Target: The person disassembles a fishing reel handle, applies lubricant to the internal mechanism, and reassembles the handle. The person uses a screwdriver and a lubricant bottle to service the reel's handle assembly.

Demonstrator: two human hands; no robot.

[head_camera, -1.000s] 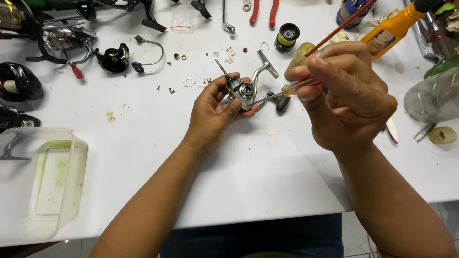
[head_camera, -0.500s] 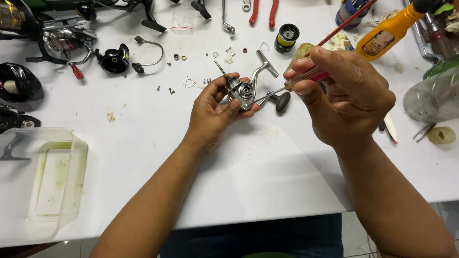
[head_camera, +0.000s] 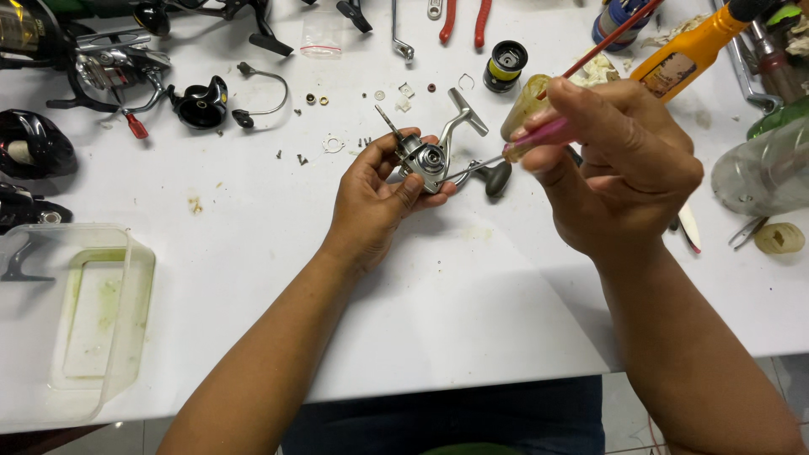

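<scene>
Our left hand [head_camera: 379,198] clamps the reel body [head_camera: 425,157]; our right hand [head_camera: 619,173] grips the screwdriver [head_camera: 506,153], its shaft pointing leftward into it.

a white table [head_camera: 472,320] carries a clear plastic tub [head_camera: 76,320] at the left edge, black reel parts [head_camera: 202,103], tiny screws and washers [head_camera: 333,145], red-handled pliers [head_camera: 462,18], an orange bottle [head_camera: 687,52], and perhaps a clear jar [head_camera: 763,173].
</scene>
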